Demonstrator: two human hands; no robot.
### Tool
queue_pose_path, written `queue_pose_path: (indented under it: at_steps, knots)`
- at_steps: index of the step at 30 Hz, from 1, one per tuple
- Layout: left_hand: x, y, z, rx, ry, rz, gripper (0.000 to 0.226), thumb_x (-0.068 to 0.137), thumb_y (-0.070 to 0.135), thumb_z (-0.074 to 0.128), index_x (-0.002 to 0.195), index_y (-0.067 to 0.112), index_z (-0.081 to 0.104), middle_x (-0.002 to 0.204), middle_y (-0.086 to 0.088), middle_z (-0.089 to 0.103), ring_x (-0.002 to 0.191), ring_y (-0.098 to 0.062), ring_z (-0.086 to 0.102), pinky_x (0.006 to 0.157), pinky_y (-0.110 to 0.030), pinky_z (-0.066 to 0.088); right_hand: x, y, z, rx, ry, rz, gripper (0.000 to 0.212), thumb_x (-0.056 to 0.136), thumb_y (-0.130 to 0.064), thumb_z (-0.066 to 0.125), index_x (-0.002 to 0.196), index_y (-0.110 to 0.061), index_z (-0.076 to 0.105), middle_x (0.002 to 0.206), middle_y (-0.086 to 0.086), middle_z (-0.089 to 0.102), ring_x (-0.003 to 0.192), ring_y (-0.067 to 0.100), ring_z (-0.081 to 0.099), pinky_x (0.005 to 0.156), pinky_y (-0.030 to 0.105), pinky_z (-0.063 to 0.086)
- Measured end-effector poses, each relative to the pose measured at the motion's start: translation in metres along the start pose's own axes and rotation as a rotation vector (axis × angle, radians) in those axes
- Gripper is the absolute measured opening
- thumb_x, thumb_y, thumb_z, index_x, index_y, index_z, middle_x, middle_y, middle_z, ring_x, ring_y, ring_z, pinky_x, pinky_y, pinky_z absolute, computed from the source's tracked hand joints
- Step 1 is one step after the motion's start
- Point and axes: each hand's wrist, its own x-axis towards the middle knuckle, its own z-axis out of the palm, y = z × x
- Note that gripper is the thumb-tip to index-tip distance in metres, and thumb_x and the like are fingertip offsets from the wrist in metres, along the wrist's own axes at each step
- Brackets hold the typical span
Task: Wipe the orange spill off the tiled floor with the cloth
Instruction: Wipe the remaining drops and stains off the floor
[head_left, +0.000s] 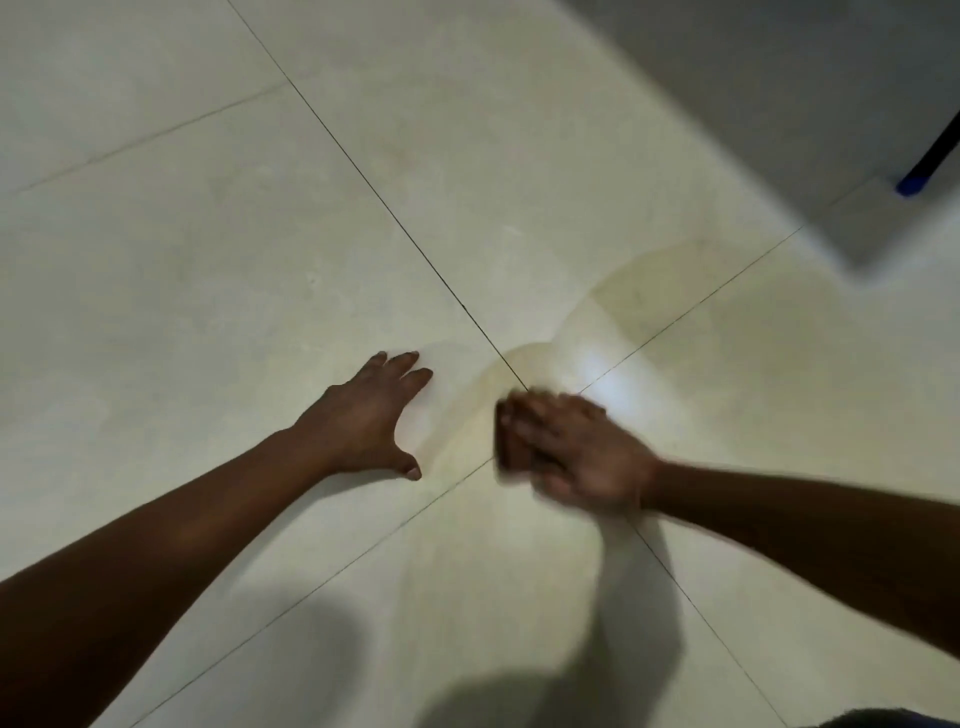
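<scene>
Two bare hands reach down to a pale tiled floor (208, 260) crossed by thin dark grout lines (395, 218) that meet just far of the right hand. The left hand (363, 415) lies flat on a tile at centre left, palm down, fingers straight and slightly spread, thumb splayed towards the near side, holding nothing. The right hand (576, 452) sits low over the floor at centre right, just near the tile junction. It is heavily motion-blurred, so whether its fingers are curled or straight, and what they have hold of, cannot be told; the cloth cannot be made out in the blur. The orange spill (639, 291) shows as a faint yellowish film with a curved edge, running from between the two hands across the junction and away to the far right. A pale grey block (779, 104) fills the far right corner, and beside it leans a dark rod (935, 150) with a blue tip (912, 184). Shadows fall across the near tiles.
</scene>
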Motion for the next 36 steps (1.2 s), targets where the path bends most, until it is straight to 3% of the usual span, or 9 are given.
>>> queue_pose_path:
  at_steps: [2,4,10,15,20,21,25,31,36]
  knots:
    - [-0.004,-0.015,0.003,-0.165,0.111,0.003,0.111,0.064,0.067,0.075,0.152,0.028,0.020,0.162,0.008,0.005,0.148,-0.011,0.009,0.112,-0.036,0.032,0.062,0.028,-0.025,0.034,0.118,0.361,0.075,0.085,-0.051,0.035,0.153,-0.022,0.025,0.160,0.012,0.021,0.146,0.032,0.021,0.112,0.053,0.027]
    - [-0.007,-0.033,0.004,-0.264,0.273,-0.027,0.094,0.074,0.072,0.057,0.150,0.022,0.030,0.160,0.001,0.018,0.147,-0.014,0.018,0.115,-0.032,0.027,0.112,0.007,-0.030,0.039,0.108,0.432,0.082,0.080,-0.057,0.021,0.154,-0.021,0.020,0.162,0.011,0.014,0.148,0.031,0.014,0.114,0.052,0.021]
    - [-0.032,-0.118,0.018,-0.012,0.356,-0.177,0.076,0.090,0.060,0.018,0.146,0.013,0.039,0.154,-0.015,0.034,0.138,-0.039,0.034,0.108,-0.053,0.036,0.098,-0.079,0.004,0.022,0.006,-0.133,0.076,0.082,-0.050,0.043,0.152,-0.026,0.026,0.162,0.007,0.020,0.147,0.028,0.019,0.115,0.045,0.017]
    - [-0.028,-0.125,0.040,-0.012,0.328,-0.198,0.077,0.088,0.060,0.012,0.154,0.020,0.020,0.163,-0.003,0.010,0.148,-0.031,0.011,0.115,-0.052,0.016,0.171,-0.075,-0.016,0.184,0.230,0.625,0.075,0.082,-0.047,0.031,0.152,-0.020,0.027,0.161,0.011,0.018,0.148,0.030,0.014,0.116,0.050,0.017]
    - [-0.030,-0.125,0.040,-0.081,0.358,-0.190,0.075,0.088,0.059,0.012,0.154,0.024,0.020,0.163,0.001,0.008,0.149,-0.026,0.005,0.117,-0.049,0.009,0.129,-0.124,0.010,0.036,0.014,-0.316,0.073,0.080,-0.047,0.050,0.147,-0.022,0.039,0.156,0.010,0.032,0.142,0.030,0.030,0.113,0.045,0.022]
    - [-0.030,-0.125,0.041,-0.079,0.358,-0.188,0.073,0.089,0.058,0.012,0.154,0.024,0.020,0.163,0.001,0.008,0.149,-0.026,0.005,0.117,-0.048,0.009,0.137,-0.101,0.004,-0.004,0.070,-0.255,0.073,0.078,-0.047,0.048,0.146,-0.022,0.041,0.155,0.010,0.034,0.140,0.030,0.033,0.112,0.045,0.025]
    - [-0.029,-0.128,0.043,-0.069,0.365,-0.180,0.070,0.091,0.056,0.013,0.154,0.026,0.017,0.163,0.003,0.005,0.150,-0.024,0.002,0.117,-0.047,0.008,0.154,-0.053,-0.019,0.179,0.279,0.730,0.073,0.081,-0.044,0.037,0.150,-0.019,0.033,0.159,0.011,0.025,0.145,0.030,0.021,0.115,0.049,0.022]
    - [-0.032,-0.123,0.041,-0.063,0.354,-0.194,0.070,0.091,0.057,0.010,0.154,0.027,0.014,0.163,0.004,0.003,0.150,-0.023,0.001,0.117,-0.047,0.007,0.097,-0.120,0.015,0.013,0.006,-0.331,0.072,0.081,-0.047,0.052,0.148,-0.025,0.035,0.157,0.008,0.031,0.143,0.028,0.030,0.111,0.044,0.025]
    - [-0.031,-0.126,0.044,-0.062,0.354,-0.198,0.072,0.090,0.058,0.009,0.154,0.025,0.013,0.164,0.003,0.001,0.150,-0.024,-0.001,0.118,-0.048,0.006,0.146,-0.113,0.003,0.189,0.264,0.500,0.070,0.080,-0.043,0.044,0.147,-0.021,0.039,0.156,0.010,0.031,0.143,0.030,0.027,0.111,0.051,0.027]
